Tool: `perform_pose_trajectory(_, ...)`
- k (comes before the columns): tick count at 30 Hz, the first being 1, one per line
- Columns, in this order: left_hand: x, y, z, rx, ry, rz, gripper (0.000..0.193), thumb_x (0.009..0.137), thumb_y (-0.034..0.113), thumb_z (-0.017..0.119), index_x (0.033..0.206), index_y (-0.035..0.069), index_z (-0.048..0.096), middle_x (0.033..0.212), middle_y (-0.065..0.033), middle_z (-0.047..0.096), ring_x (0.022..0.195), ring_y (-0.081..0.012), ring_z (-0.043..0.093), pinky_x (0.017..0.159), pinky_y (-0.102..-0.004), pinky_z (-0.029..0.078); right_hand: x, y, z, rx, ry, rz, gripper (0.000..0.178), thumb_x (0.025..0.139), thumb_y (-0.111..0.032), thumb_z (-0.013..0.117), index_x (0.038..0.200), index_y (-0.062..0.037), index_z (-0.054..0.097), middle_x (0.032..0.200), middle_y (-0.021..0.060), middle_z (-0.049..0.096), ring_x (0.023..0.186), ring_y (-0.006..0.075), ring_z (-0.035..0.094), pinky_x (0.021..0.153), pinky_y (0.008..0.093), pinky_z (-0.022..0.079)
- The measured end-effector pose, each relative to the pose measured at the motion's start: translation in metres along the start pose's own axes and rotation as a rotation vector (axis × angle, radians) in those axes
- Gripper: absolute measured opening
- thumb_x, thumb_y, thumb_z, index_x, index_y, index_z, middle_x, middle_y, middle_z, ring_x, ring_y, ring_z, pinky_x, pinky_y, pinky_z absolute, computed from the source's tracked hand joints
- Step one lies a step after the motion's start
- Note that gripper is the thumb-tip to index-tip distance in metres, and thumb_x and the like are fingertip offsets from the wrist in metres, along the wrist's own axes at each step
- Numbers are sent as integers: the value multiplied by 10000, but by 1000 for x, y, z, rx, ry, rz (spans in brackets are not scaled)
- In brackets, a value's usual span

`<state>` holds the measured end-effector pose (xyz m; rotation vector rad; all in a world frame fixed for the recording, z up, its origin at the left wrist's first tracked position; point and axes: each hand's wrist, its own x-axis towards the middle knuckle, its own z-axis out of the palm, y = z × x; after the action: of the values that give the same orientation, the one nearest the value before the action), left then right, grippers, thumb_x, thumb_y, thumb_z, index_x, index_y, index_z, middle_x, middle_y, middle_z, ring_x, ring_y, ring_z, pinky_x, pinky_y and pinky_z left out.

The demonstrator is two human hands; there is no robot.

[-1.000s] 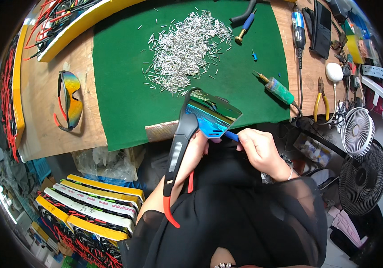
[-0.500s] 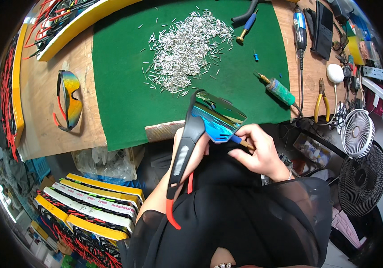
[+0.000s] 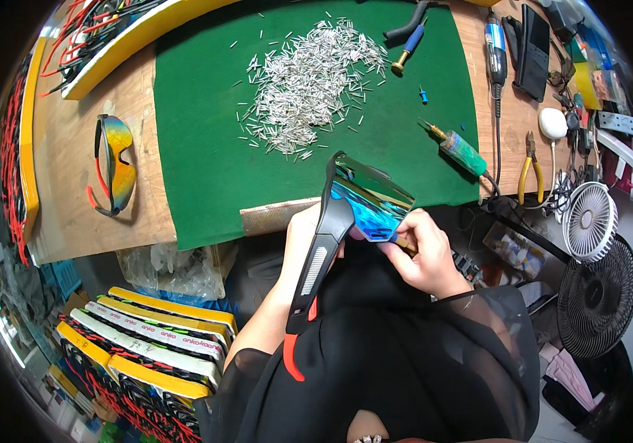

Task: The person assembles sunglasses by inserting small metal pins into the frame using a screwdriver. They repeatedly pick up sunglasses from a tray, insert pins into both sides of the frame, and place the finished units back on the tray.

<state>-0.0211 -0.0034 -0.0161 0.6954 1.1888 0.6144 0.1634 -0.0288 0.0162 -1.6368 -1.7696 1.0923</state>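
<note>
Held in left hand [image 3: 300, 232]: mirrored sunglasses [image 3: 337, 218], grasped with fingers wrapped behind the frame; positioned between the hands, just off the near edge of the counter [image 3: 73, 192]. Held in right hand [image 3: 429, 255]: slim brass-coloured tool [image 3: 405, 244], pinched between thumb and fingers at the lower edge of the blue-green lens [image 3: 370, 210]. Cannot confirm contact, with the working end hidden.

Status, as judged: partway through work on this pair. Done: lens in place across the frame, near temple [image 3: 315, 269] attached, red tip [image 3: 292, 356] fitted. Cannot tell the condition of the far temple joint, hidden from view. Open, as judged: tool work at the lens edge, with tool not yet set down.

Directly ahead of the hands: green mat [image 3: 213, 162], bearing a loose heap of metal pins [image 3: 302, 88], unsorted and apart from the sunglasses. Ahead and right of the hands: green-handled corded tool [image 3: 462, 151], then blue-handled screwdriver [image 3: 410, 48]. Farther right: yellow-handled pliers [image 3: 530, 173]. Well left of the hands: orange-lens sunglasses [image 3: 119, 166], lying untouched; cannot tell whether finished. Lower left of the hands: stacked yellow and white trays [image 3: 173, 303], filled with red-tipped pieces; cannot tell how many completed.
</note>
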Motion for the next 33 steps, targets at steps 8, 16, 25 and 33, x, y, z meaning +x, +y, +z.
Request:
perform_pose_trajectory(8,-2,3,5,39,43,-16,231,878,243,523,875,25,599,691,-18,597,496,-44,415,454,-172,309,3,2,1,-16,-20,-65,130,761,-83,634,843,-5,571,703,96,544,577,229,559,543,295,466)
perform_pose_trajectory(16,1,-2,3,44,50,-4,158,865,170,525,842,30,593,677,-29,606,461,-48,426,423,-173,310,1,14,1,-6,-21,-147,275,693,-88,695,888,-20,512,766,101,535,599,248,567,537,311,468)
perform_pose_trajectory(25,0,-1,3,69,39,95,165,864,179,536,836,29,599,669,-25,614,436,-39,423,390,-170,303,1,14,1,-3,-20,-141,223,746,-118,656,924,-23,563,756,113,561,605,243,574,539,303,467)
perform_pose_trajectory(33,2,-4,1,48,30,19,158,861,176,540,851,30,599,673,-31,617,435,-39,424,388,-168,303,4,8,-2,-38,-62,-179,249,693,-52,679,896,-22,540,755,94,542,621,243,583,558,305,471)
